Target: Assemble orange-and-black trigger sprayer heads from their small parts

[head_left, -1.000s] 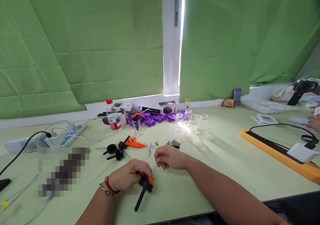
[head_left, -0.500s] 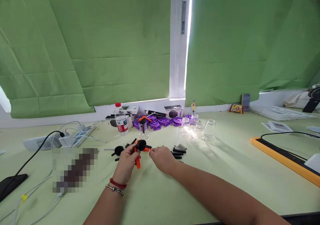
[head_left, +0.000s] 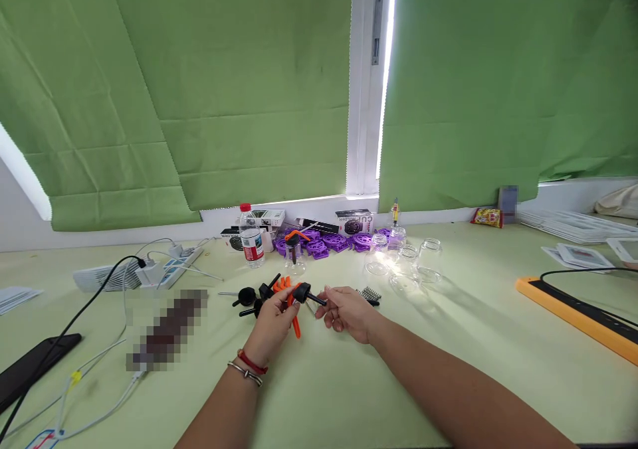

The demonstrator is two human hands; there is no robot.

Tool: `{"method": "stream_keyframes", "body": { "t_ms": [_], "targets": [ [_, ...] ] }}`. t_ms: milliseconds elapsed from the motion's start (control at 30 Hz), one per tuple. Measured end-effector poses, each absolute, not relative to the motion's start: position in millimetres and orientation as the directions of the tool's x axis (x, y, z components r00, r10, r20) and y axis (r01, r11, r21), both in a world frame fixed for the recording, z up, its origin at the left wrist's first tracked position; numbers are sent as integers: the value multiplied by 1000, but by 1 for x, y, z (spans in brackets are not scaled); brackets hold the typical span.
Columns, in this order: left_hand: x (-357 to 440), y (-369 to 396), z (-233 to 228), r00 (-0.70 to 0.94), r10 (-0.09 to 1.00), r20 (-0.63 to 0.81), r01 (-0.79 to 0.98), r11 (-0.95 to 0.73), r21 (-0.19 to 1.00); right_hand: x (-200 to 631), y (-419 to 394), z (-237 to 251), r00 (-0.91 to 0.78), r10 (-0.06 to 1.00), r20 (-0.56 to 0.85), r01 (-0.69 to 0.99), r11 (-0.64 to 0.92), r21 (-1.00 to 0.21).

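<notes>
- The table (head_left: 448, 343) is pale green and runs under green blinds (head_left: 249, 103).
- An orange tray (head_left: 578, 313) lies well to the right of the hands, with a black cable across it.
- A power strip (head_left: 164, 273) lies well to the left of the hands; a water bottle (head_left: 250, 243) stands beyond them by the wall.
- Purple parts (head_left: 329, 242) lie right of the bottle; clear jars (head_left: 406, 263) stand right of those.
- The left hand (head_left: 274, 316) is raised just over the table, its fingers pinched around a black and orange part (head_left: 298, 297).
- That part's black stem points right, toward the right hand; its orange lever hangs down below the fingers.
- The right hand (head_left: 347, 311) is just beside the stem tip, fingers loosely curled; whether it holds anything cannot be told.
- More black pieces (head_left: 248, 297) lie just left of the left hand.
- Small springs (head_left: 369, 294) lie just beyond the right hand.
</notes>
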State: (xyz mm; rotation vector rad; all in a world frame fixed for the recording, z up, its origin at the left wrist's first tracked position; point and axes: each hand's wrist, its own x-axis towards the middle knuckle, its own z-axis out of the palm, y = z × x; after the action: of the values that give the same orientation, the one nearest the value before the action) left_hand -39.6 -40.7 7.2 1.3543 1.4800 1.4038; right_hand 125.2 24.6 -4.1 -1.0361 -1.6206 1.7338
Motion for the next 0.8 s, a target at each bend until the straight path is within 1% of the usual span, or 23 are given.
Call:
{"method": "stream_keyframes", "body": {
  "t_ms": [33,67,100,133,233,300,333,400,433,500,567,600,633,800],
  "targets": [
    [-38,-41,7,-160,975,156,226,-118,967,128,22,-3,-596,776,-207,66,-209,-976],
    [-37,-42,7,-99,986,134,217,-110,970,131,21,-1,-625,750,-217,36,-250,-968],
    [-37,-42,7,-64,991,118,203,-103,974,134,21,1,-634,743,-212,11,-266,-964],
    [-38,-42,6,-70,991,113,188,-98,977,138,21,4,-628,752,-201,-18,-272,-962],
    [-48,-38,0,-225,970,93,172,-54,984,150,29,14,-537,830,-148,-176,-281,-943],
    [-56,-33,-2,-343,936,72,227,8,974,158,35,20,-465,878,-109,-290,-268,-919],
    [-59,-30,-2,-391,917,70,285,48,957,161,38,22,-443,892,-95,-327,-259,-909],
    [-63,-22,0,-456,883,110,463,130,877,166,41,23,-436,897,-78,-349,-248,-904],
    [-64,-18,3,-467,872,149,570,168,805,167,42,22,-445,892,-74,-341,-245,-908],
    [-63,-10,9,-440,868,230,767,230,599,166,41,20,-473,878,-68,-309,-238,-921],
    [-60,-1,13,-406,877,257,867,282,410,164,39,17,-493,868,-57,-280,-220,-935],
    [-59,3,13,-400,881,254,884,298,359,162,38,16,-499,865,-52,-265,-209,-941],
    [-59,6,13,-398,883,248,892,310,328,161,37,15,-503,863,-49,-251,-200,-947],
    [-61,11,4,-386,893,231,910,327,257,157,36,11,-528,848,-36,-205,-169,-964]
  ]
}}
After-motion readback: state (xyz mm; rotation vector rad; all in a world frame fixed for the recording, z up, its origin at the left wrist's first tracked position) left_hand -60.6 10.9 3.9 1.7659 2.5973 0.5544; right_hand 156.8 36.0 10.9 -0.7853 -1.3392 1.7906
